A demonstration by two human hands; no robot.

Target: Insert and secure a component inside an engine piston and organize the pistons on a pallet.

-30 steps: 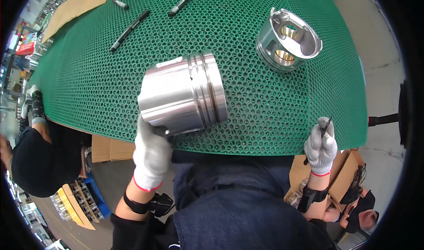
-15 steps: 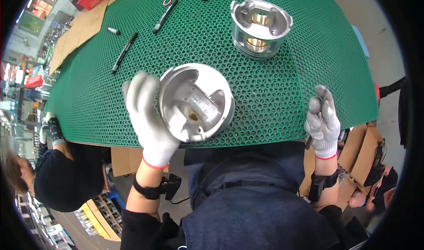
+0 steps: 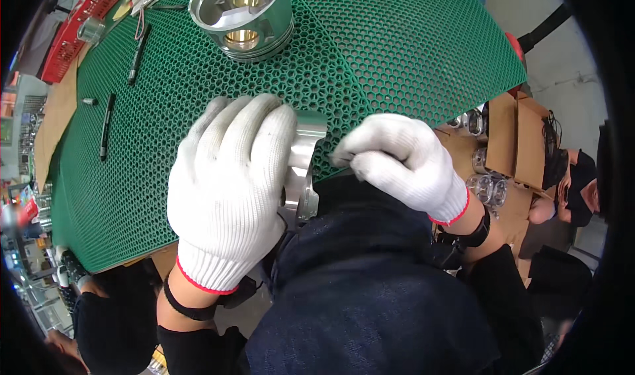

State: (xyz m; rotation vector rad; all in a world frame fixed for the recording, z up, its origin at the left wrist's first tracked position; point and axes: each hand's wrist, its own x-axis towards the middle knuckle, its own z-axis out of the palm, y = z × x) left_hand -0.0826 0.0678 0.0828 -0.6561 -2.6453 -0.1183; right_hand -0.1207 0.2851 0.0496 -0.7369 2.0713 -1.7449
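My left hand point(image 3: 228, 166), in a white knit glove with a red cuff edge, is closed round a silver metal piston point(image 3: 305, 146) near the table's front edge. The piston is turned on its side, and the hand hides most of it. To its right, my gloved right hand point(image 3: 410, 166) is closed, thumb and fingers pinched together and pointing toward the piston, a small gap away. Something dark shows at its fingertips, too blurred to make out. Farther back, a second piston point(image 3: 274, 27) stands on the green mat, its open skirt end up and brass-coloured pin bores showing.
Green honeycomb matting point(image 3: 410, 44) covers the table. On the left lie a black marker point(image 3: 107, 127), another marker point(image 3: 139, 57) and a small cap point(image 3: 89, 101). A red basket point(image 3: 83, 27) stands far left. Right of the table, a cardboard box point(image 3: 529, 143) stands near several pistons point(image 3: 489, 189). Other people are at both sides.
My left hand has turned the piston from open side up onto its side. My right hand has come left toward it and pinched its fingers. The view has shifted right.
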